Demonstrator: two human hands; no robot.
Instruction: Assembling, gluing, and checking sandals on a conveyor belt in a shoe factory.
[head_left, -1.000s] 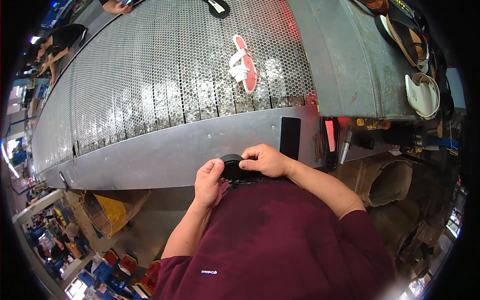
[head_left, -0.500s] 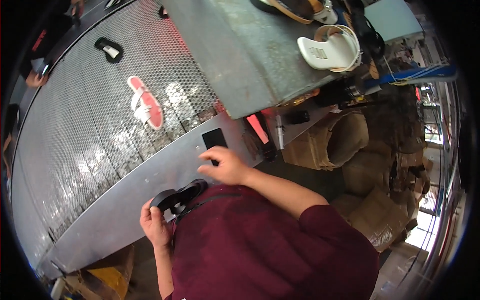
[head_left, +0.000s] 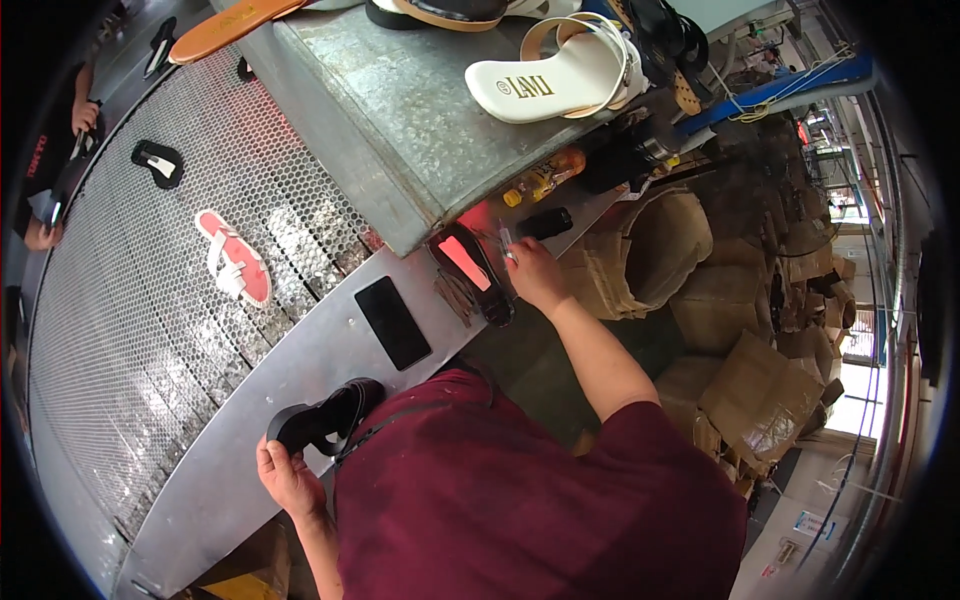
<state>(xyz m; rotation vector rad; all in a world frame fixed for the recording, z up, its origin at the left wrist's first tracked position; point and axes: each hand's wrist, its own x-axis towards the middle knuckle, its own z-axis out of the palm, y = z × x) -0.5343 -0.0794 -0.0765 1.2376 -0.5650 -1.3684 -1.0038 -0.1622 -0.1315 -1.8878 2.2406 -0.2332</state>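
My left hand (head_left: 290, 482) pinches one end of a black open sandal (head_left: 320, 420), held over the metal ledge close to my shirt. At the far right end of the ledge my right hand (head_left: 537, 275) is closed on a slim, silvery pen-like stick (head_left: 507, 241). Just left of that hand lies a dark shoe piece with a bright pink-red strip (head_left: 466, 265). Thin brown strips (head_left: 455, 298) rest beside it. A black phone (head_left: 392, 323) lies flat on the ledge between my two hands.
A mesh conveyor (head_left: 120, 330) carries a white-strapped sandal with a red footbed (head_left: 235, 258) and a black sandal (head_left: 158, 163). Sandals, one white (head_left: 535, 88), stand on a metal housing (head_left: 350, 90). Cardboard boxes (head_left: 640, 255) fill the right. Another person's hand (head_left: 42, 235) is far left.
My right hand has moved right and away from above the phone to the pen-like stick, closing on it. My left hand still holds the black sandal. The view has shifted.
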